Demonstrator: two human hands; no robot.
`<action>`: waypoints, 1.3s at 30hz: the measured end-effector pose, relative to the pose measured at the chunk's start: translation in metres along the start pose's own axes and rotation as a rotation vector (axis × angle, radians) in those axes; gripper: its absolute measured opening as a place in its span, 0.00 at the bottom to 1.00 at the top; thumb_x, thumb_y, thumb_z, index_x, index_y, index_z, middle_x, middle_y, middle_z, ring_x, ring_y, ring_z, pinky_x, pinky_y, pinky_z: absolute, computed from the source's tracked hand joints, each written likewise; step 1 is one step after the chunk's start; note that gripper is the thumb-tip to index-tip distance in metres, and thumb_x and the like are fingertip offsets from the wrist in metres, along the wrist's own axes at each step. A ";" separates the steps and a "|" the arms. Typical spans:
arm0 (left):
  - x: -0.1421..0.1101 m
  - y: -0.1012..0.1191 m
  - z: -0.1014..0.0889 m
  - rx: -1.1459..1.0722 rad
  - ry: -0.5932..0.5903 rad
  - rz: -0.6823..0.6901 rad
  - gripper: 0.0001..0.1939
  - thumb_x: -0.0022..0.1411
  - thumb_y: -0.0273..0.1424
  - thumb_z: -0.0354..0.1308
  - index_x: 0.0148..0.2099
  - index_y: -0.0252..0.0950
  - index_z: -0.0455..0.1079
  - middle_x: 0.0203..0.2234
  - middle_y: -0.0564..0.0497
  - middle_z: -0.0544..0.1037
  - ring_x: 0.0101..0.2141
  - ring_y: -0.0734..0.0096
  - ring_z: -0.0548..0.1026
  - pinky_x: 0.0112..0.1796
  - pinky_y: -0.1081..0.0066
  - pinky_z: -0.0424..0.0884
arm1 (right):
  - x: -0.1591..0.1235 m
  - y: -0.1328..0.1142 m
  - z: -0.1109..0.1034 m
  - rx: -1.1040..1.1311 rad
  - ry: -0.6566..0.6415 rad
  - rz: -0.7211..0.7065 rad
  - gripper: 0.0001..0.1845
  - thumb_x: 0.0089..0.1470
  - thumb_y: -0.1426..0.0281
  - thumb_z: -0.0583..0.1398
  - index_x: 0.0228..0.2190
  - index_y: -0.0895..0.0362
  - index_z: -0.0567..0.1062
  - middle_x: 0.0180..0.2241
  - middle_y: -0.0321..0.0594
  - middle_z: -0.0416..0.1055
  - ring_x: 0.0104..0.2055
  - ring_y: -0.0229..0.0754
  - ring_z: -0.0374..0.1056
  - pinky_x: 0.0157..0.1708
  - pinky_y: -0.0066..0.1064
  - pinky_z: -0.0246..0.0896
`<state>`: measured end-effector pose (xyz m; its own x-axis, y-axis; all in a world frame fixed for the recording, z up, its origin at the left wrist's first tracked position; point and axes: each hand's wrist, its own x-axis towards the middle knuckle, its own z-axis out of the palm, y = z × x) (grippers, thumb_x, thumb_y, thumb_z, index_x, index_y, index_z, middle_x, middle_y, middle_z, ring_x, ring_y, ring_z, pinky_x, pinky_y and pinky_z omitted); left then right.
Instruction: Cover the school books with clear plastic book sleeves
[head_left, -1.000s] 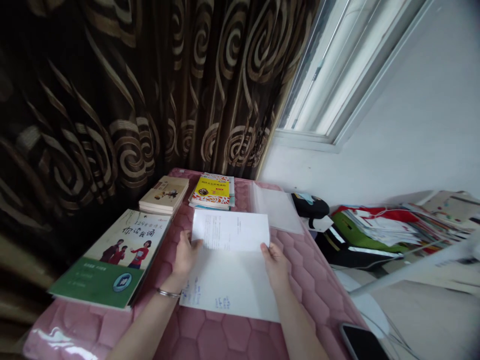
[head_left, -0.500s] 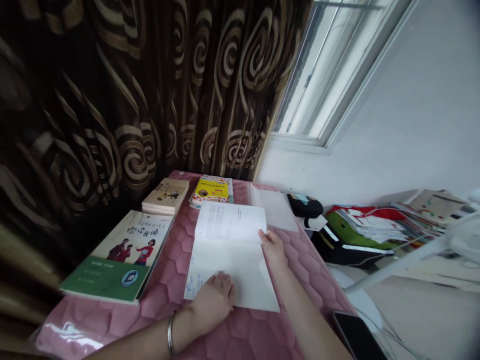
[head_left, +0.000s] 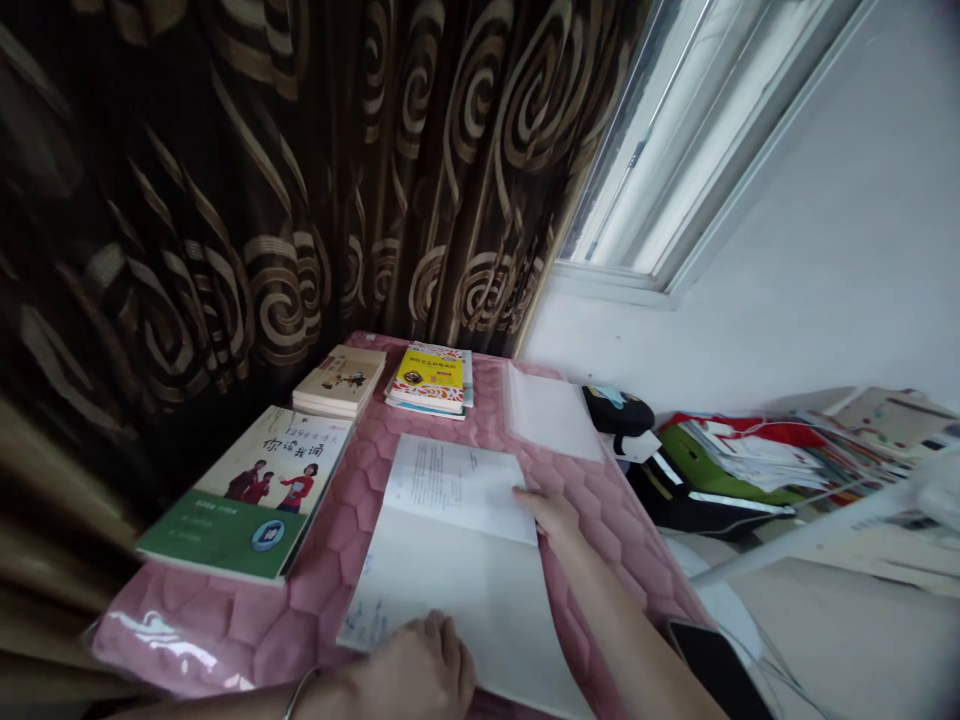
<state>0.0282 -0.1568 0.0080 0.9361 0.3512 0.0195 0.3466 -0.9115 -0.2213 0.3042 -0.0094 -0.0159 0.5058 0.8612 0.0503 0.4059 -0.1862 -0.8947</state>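
A white sheet of paper (head_left: 457, 560) lies on the pink quilted table (head_left: 615, 530), its far part folded over toward me. My right hand (head_left: 551, 508) rests flat on the right end of the fold, fingers pressing the paper down. My left hand (head_left: 416, 670) lies palm down on the sheet's near left corner, a bracelet on its wrist. Neither hand grips anything.
A green and white book (head_left: 251, 495) lies at the left. Behind it sit a beige book stack (head_left: 339, 380) and a yellow book (head_left: 430, 378). A clear plastic sleeve (head_left: 551, 412) lies at the back right, a phone (head_left: 709, 665) at the near right edge. Dark curtain behind; cluttered papers right.
My left hand left the fold's left end and slid down to the sheet's near corner. The folded flap has been pressed flatter. My right hand stayed on the fold.
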 end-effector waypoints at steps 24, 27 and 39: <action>0.047 -0.092 0.022 -0.490 -0.110 -0.404 0.37 0.70 0.49 0.39 0.72 0.31 0.40 0.70 0.38 0.41 0.69 0.54 0.42 0.65 0.50 0.39 | -0.008 -0.014 0.008 -0.415 0.028 -0.116 0.11 0.50 0.67 0.59 0.30 0.58 0.79 0.28 0.49 0.77 0.33 0.51 0.73 0.31 0.34 0.61; 0.048 -0.094 0.022 -0.517 -0.113 -0.389 0.38 0.70 0.49 0.38 0.72 0.31 0.40 0.70 0.38 0.41 0.69 0.53 0.41 0.64 0.49 0.39 | -0.030 -0.028 0.014 -0.544 0.096 -0.269 0.25 0.54 0.68 0.57 0.52 0.66 0.73 0.51 0.62 0.71 0.52 0.59 0.68 0.46 0.42 0.62; 0.028 -0.105 0.027 -0.461 -0.046 -0.605 0.33 0.71 0.46 0.36 0.71 0.35 0.46 0.69 0.42 0.48 0.68 0.58 0.47 0.65 0.48 0.36 | -0.080 -0.028 0.035 -0.990 -0.382 -0.327 0.31 0.68 0.60 0.40 0.67 0.60 0.50 0.70 0.49 0.41 0.71 0.51 0.36 0.67 0.48 0.33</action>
<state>0.0167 -0.0452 0.0051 0.5753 0.8172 -0.0348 0.7977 -0.5512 0.2446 0.2262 -0.0566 -0.0103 0.0645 0.9952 -0.0738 0.9919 -0.0720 -0.1049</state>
